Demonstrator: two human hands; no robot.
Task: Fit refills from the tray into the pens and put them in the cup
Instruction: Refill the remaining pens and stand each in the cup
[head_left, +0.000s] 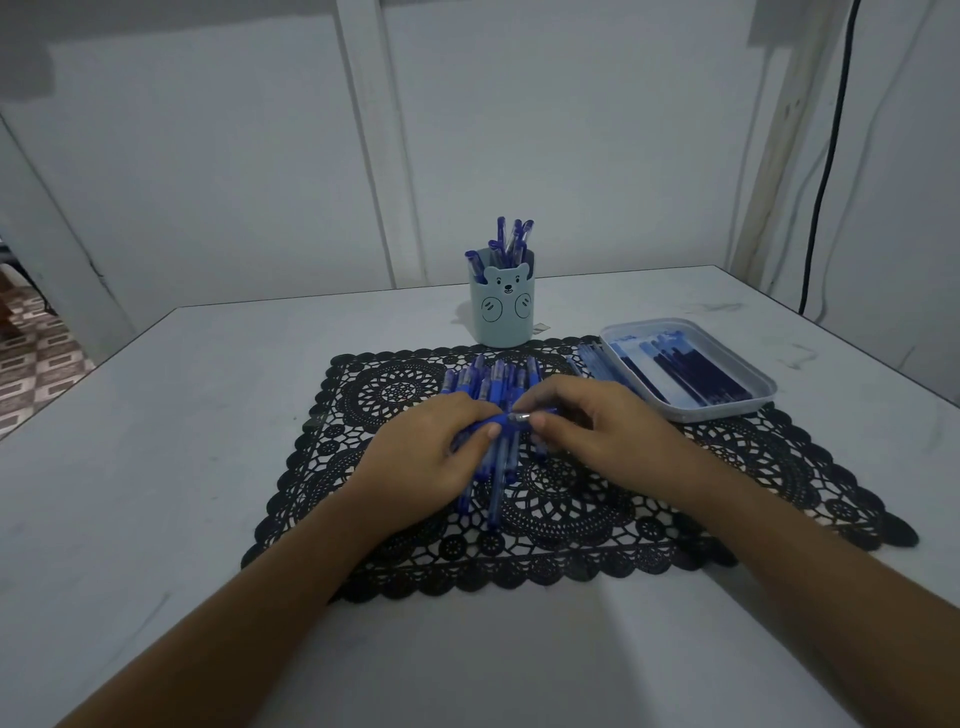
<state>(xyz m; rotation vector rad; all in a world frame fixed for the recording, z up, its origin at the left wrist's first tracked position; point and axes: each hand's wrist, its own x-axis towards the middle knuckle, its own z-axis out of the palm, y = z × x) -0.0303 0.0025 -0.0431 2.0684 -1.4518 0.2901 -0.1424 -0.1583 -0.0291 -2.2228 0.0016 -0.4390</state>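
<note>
A blue pen lies crosswise between 2 hands, just above a pile of blue pens. The left hand grips its barrel with curled fingers, while the right hand pinches the silvery tip end between thumb and fingertips. The pile rests on a black lace mat in the middle of the white surface. Behind the pile, touching the mat's far edge, stands a pale blue bear-faced cup with several finished pens upright inside. To the right, a shallow grey tray holds dark refills, with a few more thin pieces just beside its left rim.
</note>
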